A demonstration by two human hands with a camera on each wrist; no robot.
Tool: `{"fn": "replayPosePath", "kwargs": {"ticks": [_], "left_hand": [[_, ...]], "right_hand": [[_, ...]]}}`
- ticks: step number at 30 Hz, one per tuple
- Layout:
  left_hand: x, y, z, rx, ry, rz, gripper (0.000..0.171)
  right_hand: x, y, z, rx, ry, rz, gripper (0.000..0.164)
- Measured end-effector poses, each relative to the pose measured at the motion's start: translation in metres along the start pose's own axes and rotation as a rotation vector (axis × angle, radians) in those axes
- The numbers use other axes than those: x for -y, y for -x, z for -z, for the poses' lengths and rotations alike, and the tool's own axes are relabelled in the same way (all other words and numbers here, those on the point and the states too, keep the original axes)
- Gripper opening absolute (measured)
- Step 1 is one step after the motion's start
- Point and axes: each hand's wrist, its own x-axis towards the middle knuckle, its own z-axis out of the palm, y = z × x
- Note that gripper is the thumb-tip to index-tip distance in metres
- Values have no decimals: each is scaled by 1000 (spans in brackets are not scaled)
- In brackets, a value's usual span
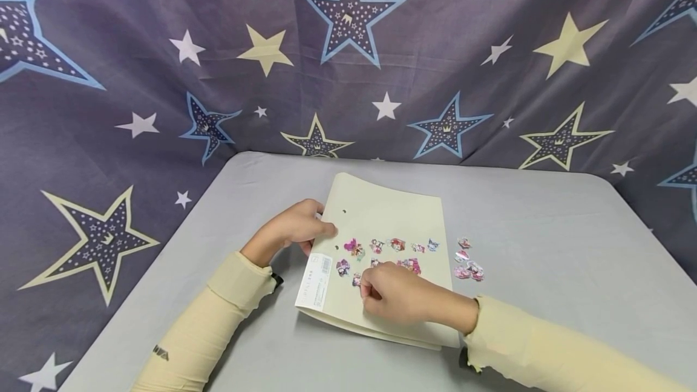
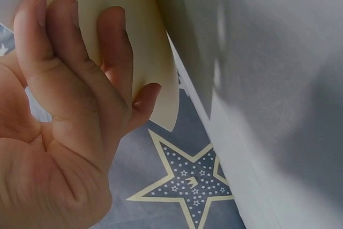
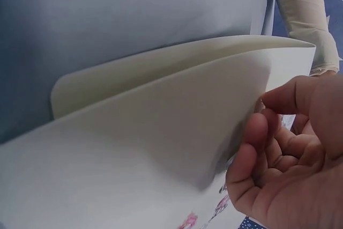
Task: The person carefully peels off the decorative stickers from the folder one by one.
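Observation:
A cream paper folder [image 1: 389,213] lies on the table, slightly gaping at its near edge. Small colourful cartoon stickers [image 1: 397,245] sit in rows on its cover. My left hand [image 1: 296,222] grips the folder's left edge, thumb on top; the left wrist view shows the other fingers [image 2: 115,41] against its cream side. Over the lower part of the cover is my right hand [image 1: 400,295], thumb and forefinger pinched together. Only a tiny sliver shows at the thumb tip [image 3: 270,100], seemingly a sticker; the hand hides most of it.
Several loose stickers [image 1: 475,270] lie on the grey tabletop [image 1: 523,216] just right of the folder. A white label with a barcode [image 1: 316,283] is on the folder's lower left. A dark star-patterned cloth [image 1: 348,89] hangs behind and beside the table.

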Motion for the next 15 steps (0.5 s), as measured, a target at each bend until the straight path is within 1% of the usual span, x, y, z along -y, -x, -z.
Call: {"fn": "replayPosePath", "kwargs": {"ticks": [7, 15], "left_hand": [[-1, 0, 0, 3, 1, 3, 29], [0, -2, 1, 0, -6, -2, 30]], "right_hand": [[-1, 1, -1, -25, 74, 54, 21], [-1, 7, 0, -55, 97, 129, 22]]}}
